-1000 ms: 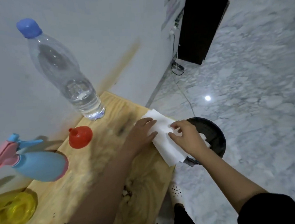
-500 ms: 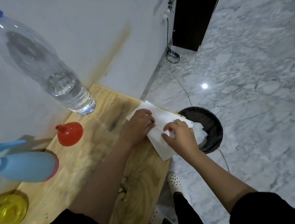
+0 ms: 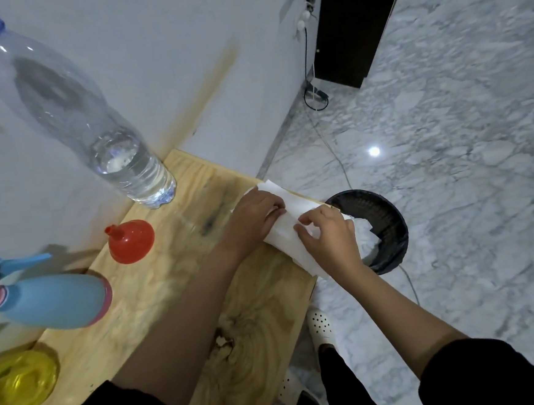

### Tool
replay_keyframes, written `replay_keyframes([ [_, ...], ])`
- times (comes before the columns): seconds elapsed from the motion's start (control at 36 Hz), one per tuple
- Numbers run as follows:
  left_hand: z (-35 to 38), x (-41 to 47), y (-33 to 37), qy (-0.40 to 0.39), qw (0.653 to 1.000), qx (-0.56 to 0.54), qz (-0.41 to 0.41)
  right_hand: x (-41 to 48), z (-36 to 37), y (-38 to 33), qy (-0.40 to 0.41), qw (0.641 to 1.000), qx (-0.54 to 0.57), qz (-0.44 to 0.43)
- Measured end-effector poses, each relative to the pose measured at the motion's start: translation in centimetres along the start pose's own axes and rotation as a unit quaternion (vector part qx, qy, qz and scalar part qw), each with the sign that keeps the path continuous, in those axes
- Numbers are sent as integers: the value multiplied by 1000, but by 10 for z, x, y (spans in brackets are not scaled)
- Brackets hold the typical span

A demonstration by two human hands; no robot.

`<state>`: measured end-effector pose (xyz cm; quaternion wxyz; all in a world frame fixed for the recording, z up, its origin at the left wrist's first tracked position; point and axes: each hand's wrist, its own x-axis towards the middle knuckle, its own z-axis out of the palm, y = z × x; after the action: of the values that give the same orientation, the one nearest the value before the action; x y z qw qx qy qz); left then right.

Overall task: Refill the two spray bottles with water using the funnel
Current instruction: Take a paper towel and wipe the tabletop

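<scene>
White soft paper towel point(image 3: 289, 232) at the worktop's point(image 3: 157, 290) two o'clock edge, pinched by left hand point(image 3: 254, 217) and right hand point(image 3: 331, 239). Light rigid red plastic funnel point(image 3: 130, 241) sits at ten o'clock; grip its rim.

Both hands point(image 3: 293, 229) forward, fingers seemingly curled

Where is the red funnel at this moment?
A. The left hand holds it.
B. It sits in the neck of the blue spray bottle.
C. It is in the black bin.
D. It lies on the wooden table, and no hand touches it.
D: the red funnel lies alone on the wooden table, while both hands are on the white paper towel.
</scene>
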<state>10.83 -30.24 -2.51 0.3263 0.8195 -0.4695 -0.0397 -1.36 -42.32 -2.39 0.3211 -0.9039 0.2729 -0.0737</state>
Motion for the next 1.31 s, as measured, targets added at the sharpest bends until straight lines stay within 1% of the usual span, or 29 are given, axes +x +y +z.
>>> replay_keyframes([
  [0.08,-5,2,2,-8,1000,0,-16,4,-5,1,10,998,61,-16],
  [0.19,-11,2,-1,-22,1000,5,-18,11,-17,4,-27,990,139,-4],
  [0.28,-17,0,-5,-21,998,-29,-52,15,-26,6,-37,982,187,-4],
  [0.36,-25,1,-4,-20,992,-86,-84,20,-35,6,-47,978,202,-10],
  [0.42,-33,4,1,-17,982,-138,-128,22,-40,5,-51,978,200,-19],
  [0.47,-40,6,3,-13,974,-168,-154,24,-45,4,-52,979,195,-26],
  [0.61,-51,12,6,0,955,-226,-191,25,-56,3,-46,980,187,-43],
  [0.67,-53,13,7,-4,953,-233,-192,25,-58,4,-50,980,186,-47],
  [0.75,-54,13,7,-22,956,-228,-183,23,-56,10,-64,982,171,-43],
  [0.83,-50,12,6,-57,959,-210,-182,20,-54,11,-73,984,157,-50],
  [0.89,-47,13,5,-74,958,-203,-189,18,-51,14,-84,985,142,-56],
  [0.97,-43,12,4,-78,955,-199,-207,16,-45,19,-113,985,115,-53],
  [1.06,-37,10,-1,-106,962,-137,-213,13,-38,21,-122,988,79,-61],
  [1.11,-33,6,-7,-138,965,-93,-204,13,-33,23,-121,987,74,-75],
  [1.17,-31,4,-9,-151,967,-81,-189,13,-28,26,-122,986,80,-86],
  [1.31,-26,0,-16,-139,980,-66,-123,15,-23,29,-95,988,82,-87],
])
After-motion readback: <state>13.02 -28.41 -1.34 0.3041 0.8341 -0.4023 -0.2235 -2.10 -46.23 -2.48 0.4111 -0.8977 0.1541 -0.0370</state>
